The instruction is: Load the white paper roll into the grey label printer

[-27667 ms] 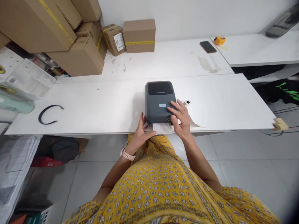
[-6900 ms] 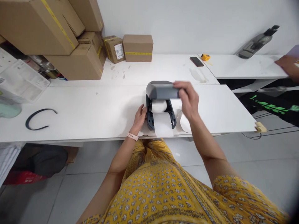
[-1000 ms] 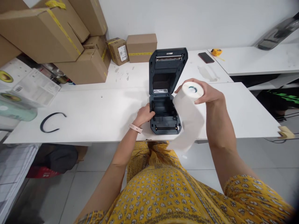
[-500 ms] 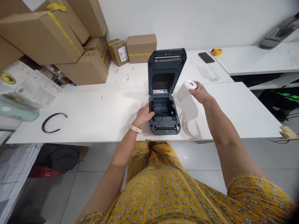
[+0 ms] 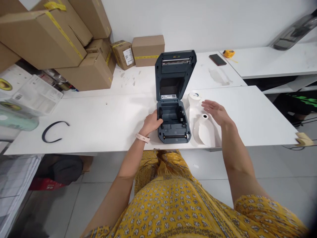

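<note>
A dark blue-grey label printer (image 5: 170,127) stands on the white table with its lid raised, so its bare inner bay and front roller show. Wrapped over the printer's left side wall is my left hand (image 5: 152,122), the thumb inside the rim. My right hand (image 5: 215,111) hovers to the right of the printer, fingers stretched out, with nothing in it. Just left of its fingertips a white paper roll (image 5: 194,96) stands on end beside the printer. Nearer to me is a smaller white roll end with a dark core (image 5: 205,116), and a loose paper strip (image 5: 205,134) curls around below it.
Cardboard boxes (image 5: 44,36) are piled at the back left, with a smaller box (image 5: 148,51) by the wall. A black headband (image 5: 47,130) lies at the left. Towards the back right are a phone (image 5: 218,59) and a yellow tape measure (image 5: 228,53).
My right hand has let go of the white paper roll, which now stands on the table, and has opened and moved slightly nearer to me. My left hand stays on the printer.
</note>
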Motion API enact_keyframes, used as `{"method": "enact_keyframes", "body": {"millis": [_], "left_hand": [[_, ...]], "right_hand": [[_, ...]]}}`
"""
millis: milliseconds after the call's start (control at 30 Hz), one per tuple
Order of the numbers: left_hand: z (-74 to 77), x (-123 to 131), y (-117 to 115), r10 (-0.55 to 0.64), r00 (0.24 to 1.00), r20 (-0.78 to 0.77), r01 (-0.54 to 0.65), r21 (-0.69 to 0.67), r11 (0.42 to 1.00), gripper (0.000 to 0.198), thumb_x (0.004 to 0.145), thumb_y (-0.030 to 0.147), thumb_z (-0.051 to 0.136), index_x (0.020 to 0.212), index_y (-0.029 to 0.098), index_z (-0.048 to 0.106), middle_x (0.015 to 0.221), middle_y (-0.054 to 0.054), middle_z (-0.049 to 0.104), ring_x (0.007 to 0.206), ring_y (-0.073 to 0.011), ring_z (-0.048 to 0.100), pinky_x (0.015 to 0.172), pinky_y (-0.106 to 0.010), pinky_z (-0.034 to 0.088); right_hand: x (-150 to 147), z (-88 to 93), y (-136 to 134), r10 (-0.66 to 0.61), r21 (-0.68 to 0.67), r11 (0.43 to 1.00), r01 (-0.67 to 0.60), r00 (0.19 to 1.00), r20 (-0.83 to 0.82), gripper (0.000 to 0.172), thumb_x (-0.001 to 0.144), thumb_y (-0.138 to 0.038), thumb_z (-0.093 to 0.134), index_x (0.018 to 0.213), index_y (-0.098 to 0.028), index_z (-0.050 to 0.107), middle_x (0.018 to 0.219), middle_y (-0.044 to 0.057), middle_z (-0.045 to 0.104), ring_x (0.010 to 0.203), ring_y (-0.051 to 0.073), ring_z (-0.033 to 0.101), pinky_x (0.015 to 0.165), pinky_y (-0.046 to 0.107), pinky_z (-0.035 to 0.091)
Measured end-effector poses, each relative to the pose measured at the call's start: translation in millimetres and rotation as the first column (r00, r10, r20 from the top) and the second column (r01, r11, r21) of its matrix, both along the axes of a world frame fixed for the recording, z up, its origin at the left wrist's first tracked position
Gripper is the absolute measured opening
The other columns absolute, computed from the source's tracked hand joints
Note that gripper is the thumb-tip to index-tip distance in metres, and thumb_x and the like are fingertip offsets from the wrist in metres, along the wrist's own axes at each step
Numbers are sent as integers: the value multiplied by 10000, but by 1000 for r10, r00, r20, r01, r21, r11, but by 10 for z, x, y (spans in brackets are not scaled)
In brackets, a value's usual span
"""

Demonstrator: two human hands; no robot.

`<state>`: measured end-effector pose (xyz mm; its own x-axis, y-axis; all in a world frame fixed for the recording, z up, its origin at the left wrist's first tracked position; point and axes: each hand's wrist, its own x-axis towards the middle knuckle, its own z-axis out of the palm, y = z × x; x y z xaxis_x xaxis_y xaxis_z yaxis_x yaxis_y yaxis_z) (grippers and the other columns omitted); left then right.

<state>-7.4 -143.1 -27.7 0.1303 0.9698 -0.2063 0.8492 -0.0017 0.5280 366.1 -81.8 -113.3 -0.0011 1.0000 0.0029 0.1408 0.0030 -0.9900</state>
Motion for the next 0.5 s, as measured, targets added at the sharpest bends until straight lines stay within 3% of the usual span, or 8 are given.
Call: {"method": "enact_keyframes", "body": {"millis": [167, 333, 433, 500], "left_hand": [[-8, 3, -2, -5, 1000, 5, 5, 8, 1000, 464, 861, 229, 512, 1313, 165, 598, 1017, -119, 792, 964, -322, 754, 874, -421, 563], [0, 9, -8, 4, 1000, -8, -4, -4, 1000, 469, 865, 237, 515, 1323, 174, 593, 1026, -115, 790, 980, -324, 749, 890, -431, 560], [-2, 5, -7, 1, 1000, -7, -1, -4, 1000, 462, 866, 241, 514, 1315, 174, 602, 1041, -118, 789, 997, -327, 746, 900, -433, 558], [-9, -1, -5, -1, 1000, -7, 1, 3, 1000, 463, 867, 245, 513, 1316, 173, 603, 1064, -124, 787, 1011, -332, 744, 900, -434, 558]], "right_hand": [[-47, 24, -488, 196, -142, 974, -178, 973, 124, 674, 667, -468, 883, 1290, -276, 710, 1390, 101, 706, 1233, 313, 676, 1008, 473, 570], [-258, 116, -576, 179, -201, 967, -154, 978, 110, 589, 621, -598, 908, 1067, -232, 793, 1066, 69, 804, 956, 270, 731, 873, 425, 593], [-273, 372, -637, 204, -115, 974, -195, 976, 71, 495, 664, -624, 875, 991, -260, 800, 1020, 61, 810, 965, 280, 731, 882, 431, 584], [-345, 665, -678, 325, -56, 946, -320, 937, 129, 561, 684, -654, 849, 1092, -274, 786, 1059, 79, 804, 995, 298, 728, 876, 436, 580]]}}
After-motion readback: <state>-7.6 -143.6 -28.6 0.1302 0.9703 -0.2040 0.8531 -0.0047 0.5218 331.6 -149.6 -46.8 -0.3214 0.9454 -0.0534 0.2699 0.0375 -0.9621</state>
